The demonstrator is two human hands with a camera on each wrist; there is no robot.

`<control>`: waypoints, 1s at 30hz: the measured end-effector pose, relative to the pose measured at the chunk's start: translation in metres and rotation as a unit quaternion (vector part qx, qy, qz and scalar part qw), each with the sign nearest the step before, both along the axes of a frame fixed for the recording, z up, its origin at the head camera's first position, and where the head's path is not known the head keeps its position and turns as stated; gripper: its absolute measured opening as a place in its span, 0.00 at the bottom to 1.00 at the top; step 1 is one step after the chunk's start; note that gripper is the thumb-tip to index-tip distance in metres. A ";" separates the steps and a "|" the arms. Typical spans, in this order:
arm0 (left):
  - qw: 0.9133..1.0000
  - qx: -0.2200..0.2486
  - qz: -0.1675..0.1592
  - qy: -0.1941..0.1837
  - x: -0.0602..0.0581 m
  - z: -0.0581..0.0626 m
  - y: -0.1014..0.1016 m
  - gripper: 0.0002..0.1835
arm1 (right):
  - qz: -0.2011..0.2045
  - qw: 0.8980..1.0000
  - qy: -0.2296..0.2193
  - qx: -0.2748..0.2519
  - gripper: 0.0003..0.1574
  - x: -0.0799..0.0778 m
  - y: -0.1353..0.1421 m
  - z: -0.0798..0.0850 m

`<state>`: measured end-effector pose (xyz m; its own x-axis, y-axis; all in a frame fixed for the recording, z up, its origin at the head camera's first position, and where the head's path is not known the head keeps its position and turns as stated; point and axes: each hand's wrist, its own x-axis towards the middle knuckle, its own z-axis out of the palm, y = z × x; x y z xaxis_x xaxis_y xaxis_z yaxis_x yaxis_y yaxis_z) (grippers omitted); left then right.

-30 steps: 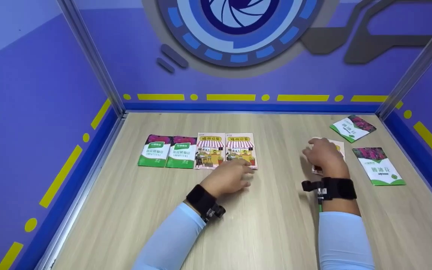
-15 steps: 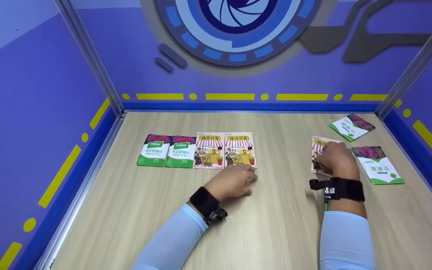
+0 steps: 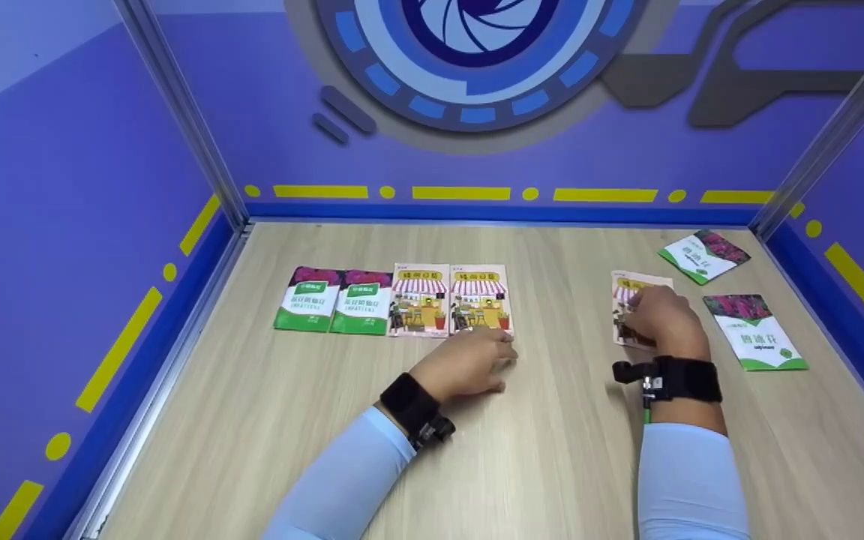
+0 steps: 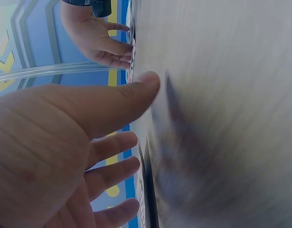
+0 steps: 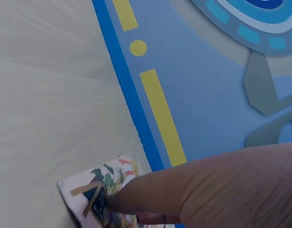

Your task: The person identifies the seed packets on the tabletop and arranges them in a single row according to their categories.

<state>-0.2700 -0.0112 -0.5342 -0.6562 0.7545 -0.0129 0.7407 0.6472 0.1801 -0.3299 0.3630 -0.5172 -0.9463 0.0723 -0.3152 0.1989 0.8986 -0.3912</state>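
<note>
My right hand (image 3: 670, 321) rests over a pink seed packet (image 3: 631, 283), fingertips on its printed face. In the right wrist view, the thumb (image 5: 150, 192) presses on the packet near a corner; the hand hides much of the rest. My left hand (image 3: 468, 364) lies with relaxed fingers at the lower edge of another pink seed packet (image 3: 477, 300) with a striped awning print. That packet stands side by side with a matching pink one (image 3: 418, 300). Left of them are two green-and-white seed packets (image 3: 361, 304), edges overlapping. Extended fingers (image 4: 112, 171) show in the left wrist view, gripping nothing.
Two more green-and-white flower packets lie at the right: one tilted (image 3: 704, 256) near the back corner, another (image 3: 757, 334) right of my right hand. Purple-blue panels (image 3: 492, 169) enclose the wooden tabletop (image 3: 537, 435) at the back and both sides.
My right hand has shifted from the packet's upper part to its middle and right side, and the packet has slid slightly left. My left hand has moved little, fingertips at the packet's lower edge.
</note>
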 end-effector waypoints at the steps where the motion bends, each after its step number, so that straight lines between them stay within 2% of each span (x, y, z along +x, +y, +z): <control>1: 1.000 0.000 -0.001 0.002 0.000 0.000 0.000 0.22 | 0.007 1.000 0.012 0.007 0.19 -0.001 -0.003 -0.002; 7: 1.000 0.009 0.014 -0.002 0.000 0.002 -0.002 0.22 | 0.041 0.997 0.050 0.031 0.29 -0.012 -0.023 -0.012; 13: 0.999 0.018 0.038 0.001 -0.001 0.003 -0.003 0.24 | 0.073 0.992 0.095 0.038 0.28 -0.017 -0.045 -0.019; 20: 0.995 0.023 0.094 0.024 -0.005 0.002 -0.003 0.23 | 0.087 0.993 0.074 0.022 0.33 -0.021 -0.072 -0.023; 24: 0.993 0.013 0.109 0.046 -0.008 0.002 -0.004 0.20 | 0.102 0.993 0.066 0.016 0.35 -0.020 -0.083 -0.022; 30: 0.989 -0.007 0.134 0.069 -0.009 0.002 -0.011 0.23 | 0.161 0.983 0.089 0.012 0.30 -0.018 -0.094 -0.021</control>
<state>-0.2792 -0.0224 -0.5320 -0.8283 0.5541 0.0826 0.5597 0.8250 0.0787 -0.3474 0.2687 -0.5383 -0.9614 -0.2342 -0.1448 -0.1663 0.9130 -0.3725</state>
